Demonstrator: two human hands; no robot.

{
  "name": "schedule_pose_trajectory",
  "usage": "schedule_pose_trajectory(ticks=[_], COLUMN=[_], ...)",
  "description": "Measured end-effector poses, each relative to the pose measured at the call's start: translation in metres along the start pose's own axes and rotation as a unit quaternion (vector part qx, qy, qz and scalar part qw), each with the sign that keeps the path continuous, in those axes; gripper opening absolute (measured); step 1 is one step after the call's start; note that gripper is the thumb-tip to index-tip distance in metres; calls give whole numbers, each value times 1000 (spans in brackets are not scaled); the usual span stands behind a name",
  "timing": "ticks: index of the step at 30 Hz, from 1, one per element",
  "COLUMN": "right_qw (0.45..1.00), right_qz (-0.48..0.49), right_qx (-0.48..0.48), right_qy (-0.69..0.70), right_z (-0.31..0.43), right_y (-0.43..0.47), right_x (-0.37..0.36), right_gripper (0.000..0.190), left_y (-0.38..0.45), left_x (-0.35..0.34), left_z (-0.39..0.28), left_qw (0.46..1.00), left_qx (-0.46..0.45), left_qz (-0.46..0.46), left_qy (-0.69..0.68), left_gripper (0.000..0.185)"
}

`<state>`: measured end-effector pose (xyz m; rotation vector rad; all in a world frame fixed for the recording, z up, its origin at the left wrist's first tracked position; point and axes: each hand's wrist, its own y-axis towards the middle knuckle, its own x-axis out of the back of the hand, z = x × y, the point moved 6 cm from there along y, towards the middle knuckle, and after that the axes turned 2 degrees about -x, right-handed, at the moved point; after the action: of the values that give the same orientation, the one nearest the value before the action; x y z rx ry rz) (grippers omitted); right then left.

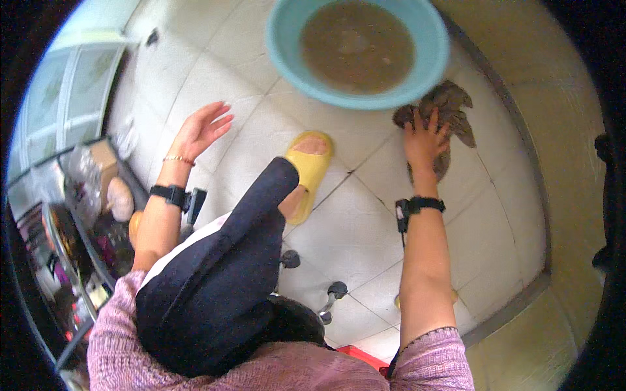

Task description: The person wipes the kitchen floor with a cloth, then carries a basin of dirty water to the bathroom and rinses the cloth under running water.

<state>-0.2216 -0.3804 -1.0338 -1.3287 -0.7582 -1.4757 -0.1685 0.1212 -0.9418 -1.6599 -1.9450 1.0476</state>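
Observation:
My right hand [424,139] lies spread, palm down, on a crumpled brown cloth [452,110] on the tiled floor [362,234]. The cloth looks wet, and part of it is hidden under the hand and wrist. Just beyond it stands a light blue plastic basin [283,54] holding murky brown water [362,54]. To the left, my left hand [200,129] hangs in the air with nothing in it, its fingers loosely bent and a little apart. Between the hands is my foot in a yellow slipper [313,171].
A tiled wall [552,122] with a dark baseboard [530,141] curves along the right. At left stands a cluttered metal rack [88,244] with bags and a cardboard box [103,156]. Wheeled seat casters [337,289] and a red object [364,358] are close to my body.

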Motion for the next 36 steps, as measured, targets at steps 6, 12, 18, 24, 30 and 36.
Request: schedule_pose_trajectory(ticks=[6,12,18,24,30,36], right_qw=[933,924,913,903,823,834], right_qz=[91,104,160,90,81,293], right_qx=[346,369,367,410,552,459], right_qy=[26,4,80,89,108,93], right_z=[41,81,143,165,256,360], right_y=[-63,-43,-28,-35,-35,-79], right_x=[-10,-21,-25,-30,-54,-84], right_gripper=[56,50,41,38,34,41], left_y=[5,16,-15,-73,-58,-20], left_x=[62,85,87,89,117,62], left_z=[-3,1,-18,-13,4,33], left_qw=[997,999,992,980,989,892], left_qx=[-28,-2,-2,2,-27,-230], left_qz=[-2,-21,-65,-142,-44,-102], left_qy=[73,43,108,139,141,375], left_gripper=[35,40,40,39,34,40])
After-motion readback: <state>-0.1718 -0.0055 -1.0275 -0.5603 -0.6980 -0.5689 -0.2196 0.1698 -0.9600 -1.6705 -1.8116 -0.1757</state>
